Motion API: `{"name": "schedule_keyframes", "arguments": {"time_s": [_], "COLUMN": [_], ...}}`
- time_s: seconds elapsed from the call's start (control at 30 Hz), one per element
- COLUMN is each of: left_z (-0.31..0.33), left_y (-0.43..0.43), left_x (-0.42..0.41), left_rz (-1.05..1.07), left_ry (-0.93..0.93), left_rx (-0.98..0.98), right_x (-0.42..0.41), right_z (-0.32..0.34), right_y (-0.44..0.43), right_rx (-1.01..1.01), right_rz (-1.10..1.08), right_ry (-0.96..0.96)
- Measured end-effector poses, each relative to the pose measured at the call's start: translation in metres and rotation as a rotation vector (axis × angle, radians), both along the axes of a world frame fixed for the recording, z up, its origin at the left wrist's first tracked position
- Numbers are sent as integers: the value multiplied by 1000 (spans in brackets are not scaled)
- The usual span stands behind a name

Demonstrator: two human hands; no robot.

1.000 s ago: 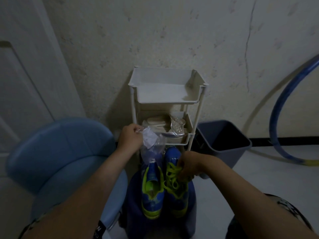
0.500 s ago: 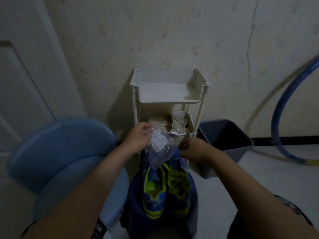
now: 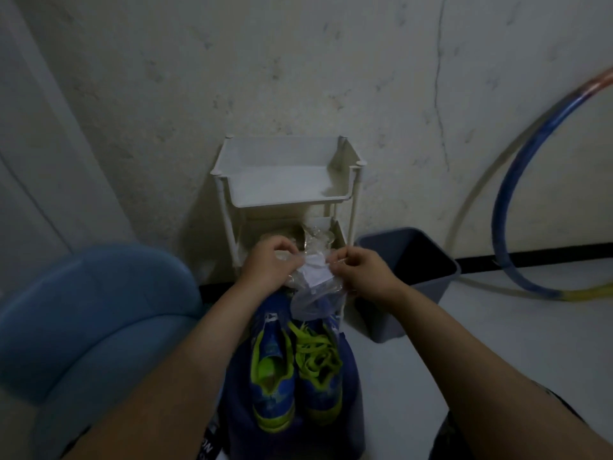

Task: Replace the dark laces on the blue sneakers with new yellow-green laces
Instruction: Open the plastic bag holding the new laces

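**One shoe laced, one bare**

The left hand [image 3: 268, 263] and right hand [image 3: 361, 273] each pinch the top of a clear bag [image 3: 315, 303], fingers curled on the film. I cannot tell what the bag holds. Below it, at 6 o'clock, the right shoe [image 3: 320, 383] carries loose yellow-green laces [image 3: 315, 346]. The left shoe [image 3: 272, 383] shows a bare tongue. No dark laces are in view, so the job looks about half done. A rack [image 3: 285, 190] stands at 12, a bin [image 3: 411, 270] at 2.

Sneakers [image 3: 275, 390] before rack [image 3: 282, 148], bin [image 3: 428, 290] right
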State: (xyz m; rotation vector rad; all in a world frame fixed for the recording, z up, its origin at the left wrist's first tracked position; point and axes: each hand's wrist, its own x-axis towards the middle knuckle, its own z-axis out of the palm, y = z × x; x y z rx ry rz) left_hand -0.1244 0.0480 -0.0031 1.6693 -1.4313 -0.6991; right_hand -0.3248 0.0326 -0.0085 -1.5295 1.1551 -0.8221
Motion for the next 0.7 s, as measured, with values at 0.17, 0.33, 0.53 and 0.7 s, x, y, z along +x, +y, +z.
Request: {"name": "schedule_keyframes", "arguments": {"time_s": [0.17,0.33,0.53,0.7], "left_z": [-12,-37,-80,-98], "left_y": [-8,-25,-75,-140], "left_x": [-48,-99,-157,-184], "left_rz": [-175,-426,-444,-350], "left_ry": [-189,161,65,-177], "left_rx": [41,254,262,111], "right_x": [-46,-103,-142,-160], "right_z": [-7,-24,-46,-68], "right_y": [-9,-33,-72,-125], "right_rx": [86,96,102,-81], "right_rz": [-127,-54,-115,-277], "right_ry": [0,17,110,518]}}
